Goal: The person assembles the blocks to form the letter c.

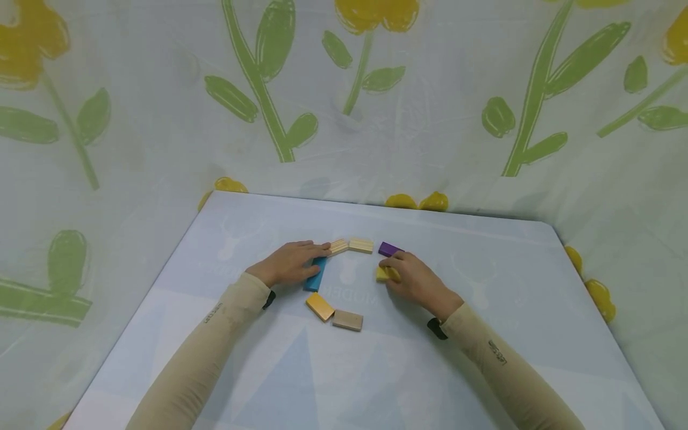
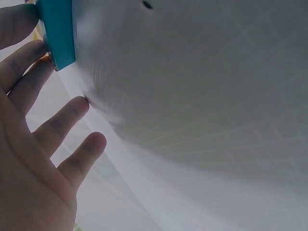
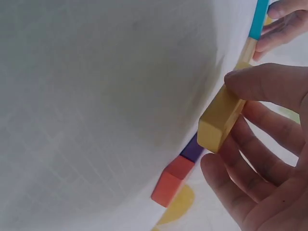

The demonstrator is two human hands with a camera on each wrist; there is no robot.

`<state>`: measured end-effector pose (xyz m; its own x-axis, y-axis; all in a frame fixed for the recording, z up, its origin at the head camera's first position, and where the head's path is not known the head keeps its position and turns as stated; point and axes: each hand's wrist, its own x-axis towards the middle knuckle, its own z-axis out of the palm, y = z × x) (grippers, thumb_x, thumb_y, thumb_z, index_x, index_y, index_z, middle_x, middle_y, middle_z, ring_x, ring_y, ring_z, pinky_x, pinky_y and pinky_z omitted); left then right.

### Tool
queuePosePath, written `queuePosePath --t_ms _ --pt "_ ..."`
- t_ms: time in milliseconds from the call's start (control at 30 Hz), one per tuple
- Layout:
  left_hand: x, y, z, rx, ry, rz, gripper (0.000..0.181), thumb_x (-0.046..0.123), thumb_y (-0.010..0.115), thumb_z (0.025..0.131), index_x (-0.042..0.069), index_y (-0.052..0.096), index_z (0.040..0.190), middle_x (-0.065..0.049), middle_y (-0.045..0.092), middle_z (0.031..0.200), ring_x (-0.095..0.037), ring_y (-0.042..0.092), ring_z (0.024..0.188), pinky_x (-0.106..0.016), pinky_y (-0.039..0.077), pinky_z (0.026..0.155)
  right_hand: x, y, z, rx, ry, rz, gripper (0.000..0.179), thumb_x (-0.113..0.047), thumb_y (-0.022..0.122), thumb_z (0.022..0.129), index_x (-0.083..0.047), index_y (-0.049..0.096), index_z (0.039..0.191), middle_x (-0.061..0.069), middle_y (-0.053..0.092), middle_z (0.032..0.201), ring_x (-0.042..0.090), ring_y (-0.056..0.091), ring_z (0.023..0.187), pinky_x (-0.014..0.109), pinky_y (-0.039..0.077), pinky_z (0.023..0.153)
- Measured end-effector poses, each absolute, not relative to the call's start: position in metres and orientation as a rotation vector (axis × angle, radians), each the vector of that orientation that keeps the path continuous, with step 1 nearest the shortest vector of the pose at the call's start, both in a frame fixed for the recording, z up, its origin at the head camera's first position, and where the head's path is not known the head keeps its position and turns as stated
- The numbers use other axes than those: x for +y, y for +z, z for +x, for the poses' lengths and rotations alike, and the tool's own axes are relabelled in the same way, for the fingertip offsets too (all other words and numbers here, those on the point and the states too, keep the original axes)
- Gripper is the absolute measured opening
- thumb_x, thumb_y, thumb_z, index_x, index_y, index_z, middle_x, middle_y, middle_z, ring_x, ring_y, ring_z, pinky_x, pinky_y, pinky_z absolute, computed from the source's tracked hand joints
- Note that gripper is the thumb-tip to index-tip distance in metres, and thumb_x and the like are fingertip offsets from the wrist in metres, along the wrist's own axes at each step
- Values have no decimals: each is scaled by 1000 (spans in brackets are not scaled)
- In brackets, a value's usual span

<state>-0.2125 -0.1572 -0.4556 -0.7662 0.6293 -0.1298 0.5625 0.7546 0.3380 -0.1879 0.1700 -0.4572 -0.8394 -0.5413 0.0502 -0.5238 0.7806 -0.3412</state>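
My right hand (image 1: pixel 419 283) pinches a yellow block (image 3: pixel 219 120) between thumb and fingers, just in front of a purple block (image 1: pixel 390 248). A red block (image 3: pixel 174 180) lies past the purple one, hidden by my hand in the head view. My left hand (image 1: pixel 287 264) touches a blue block (image 2: pixel 58 33) with thumb and fingertips, its fingers fairly straight and spread. One left fingertip reaches the striped wooden block (image 1: pixel 338 247) at the blue block's far end. Beside that lies a pale wooden block (image 1: pixel 361 245).
An orange-yellow block (image 1: pixel 320 307) and a light brown block (image 1: pixel 347 321) lie nearer me, continuing the curved row from the blue block. All rest on a pale printed table (image 1: pixel 457 382). A flower-patterned curtain (image 1: pixel 408 137) rises behind the table's far edge.
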Motion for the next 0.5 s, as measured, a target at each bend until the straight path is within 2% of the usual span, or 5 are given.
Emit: queuePosePath --t_ms 267,500 --pt "-157 -456 -213 2720 419 944 51 28 53 105 12 47 153 0 35 162 -39 37 145 -52 28 120 173 -450 -180 2896 -556 -868 35 -12 78 89 -13 72 123 10 64 124 26 60 113 42 54 98" --pt "-158 -455 -213 2716 401 936 52 29 53 105 13 46 154 0 35 163 -38 37 145 -51 28 120 177 -446 -173 2907 -593 -996 34 -9 80 87 -15 74 120 6 65 118 21 59 107 36 56 93"
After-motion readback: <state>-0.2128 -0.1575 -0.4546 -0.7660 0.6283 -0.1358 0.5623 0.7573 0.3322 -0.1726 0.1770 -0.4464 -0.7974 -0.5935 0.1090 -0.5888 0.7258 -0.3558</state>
